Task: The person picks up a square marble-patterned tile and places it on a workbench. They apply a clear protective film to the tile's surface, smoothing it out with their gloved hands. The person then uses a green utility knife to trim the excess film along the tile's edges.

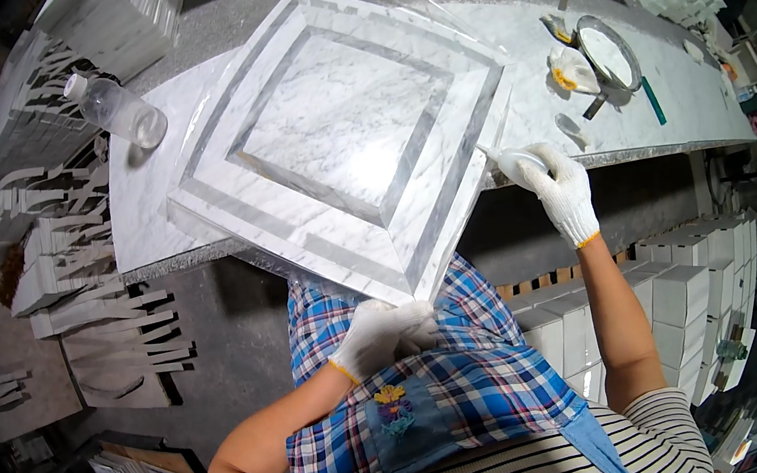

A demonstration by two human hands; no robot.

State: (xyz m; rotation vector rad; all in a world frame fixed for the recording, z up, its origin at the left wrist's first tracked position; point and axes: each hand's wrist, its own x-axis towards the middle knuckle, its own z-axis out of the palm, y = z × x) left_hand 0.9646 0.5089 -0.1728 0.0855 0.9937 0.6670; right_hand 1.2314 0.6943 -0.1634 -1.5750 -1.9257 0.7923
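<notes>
A square marble panel [323,118], white with inset grey bands, lies turned cornerwise, its near corner reaching past the table edge over my lap. My left hand [378,335], in a white knit glove, is closed on that near corner; its fingertips are partly hidden beneath. Gloved too, my right hand [563,196] is closed round a small whitish squeeze bottle [520,159]. The bottle's thin nozzle points at the panel's right-hand edge, and I cannot tell whether it touches.
The panel rests over a white marble slab tabletop [148,211]. A clear plastic bottle [119,110] stands at left. To the right are a round pan of white material [607,55], a crumpled glove [572,71] and a green-handled tool [652,101]. White boxes [681,291] are stacked below right; stone strips [110,323] lie left.
</notes>
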